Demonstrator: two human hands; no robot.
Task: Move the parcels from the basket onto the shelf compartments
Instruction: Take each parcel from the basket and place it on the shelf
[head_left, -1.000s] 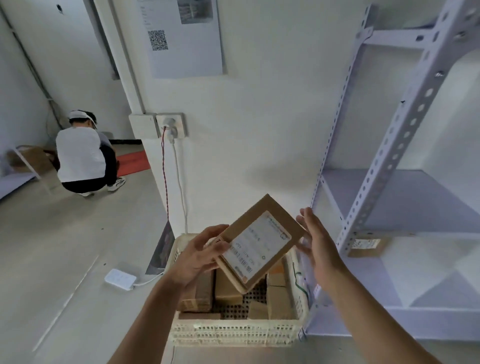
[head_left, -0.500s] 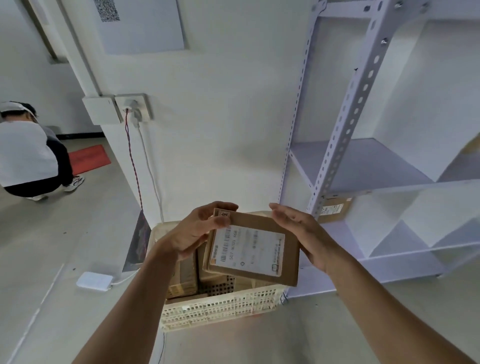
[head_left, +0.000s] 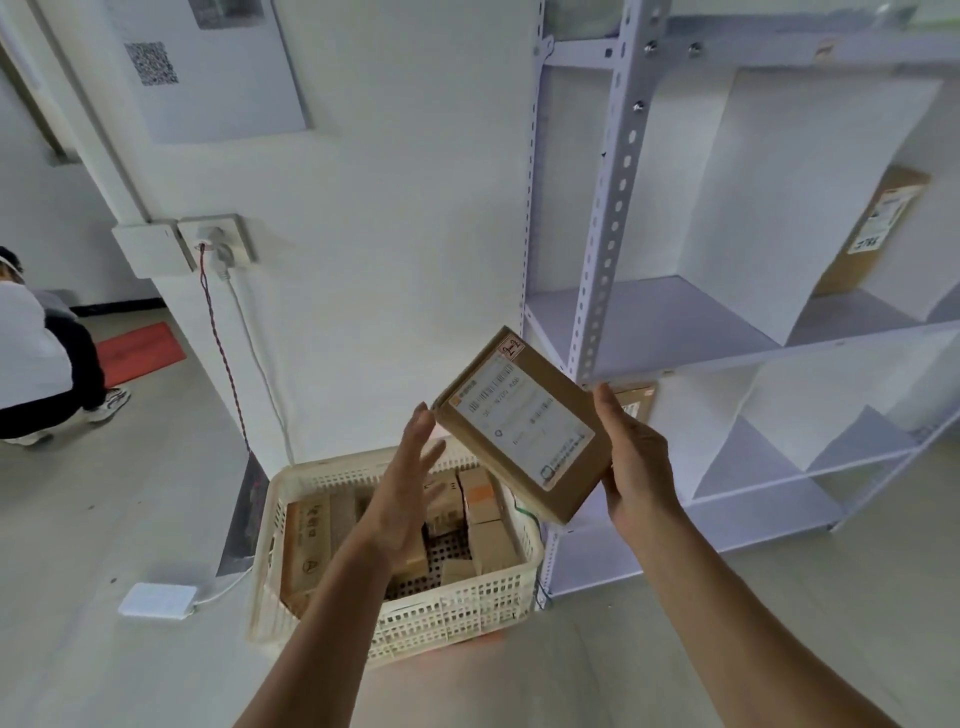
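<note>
The right hand (head_left: 636, 467) gripped a flat brown parcel (head_left: 519, 423) by its right edge, thumb laid up along the side and the fingers hidden behind it. The parcel hung tilted in the air with its white label facing up, above the far right corner of the basket (head_left: 457, 608) and just in front of the shelf (head_left: 618, 197). The left hand (head_left: 410, 483) was spread, fingers straight and holding nothing, with its fingertips just beside the parcel's left corner; whether they touched it could not be told.

The cream lattice basket stood on the floor against the wall, just left of the shelf, with several brown boxes (head_left: 311, 540) lying inside, partly hidden by the left forearm. In a compartment at the far right of the shelf a tall carton (head_left: 872, 239) leaned against a white divider. One level down, a small carton (head_left: 638, 401) showed behind the right hand.

On the wall to the left was a socket (head_left: 221, 243) with cords running down, and a white adapter (head_left: 158, 600) lay on the floor near the basket. Far left, a person (head_left: 31, 358) crouched beside a red mat (head_left: 139, 347)
</note>
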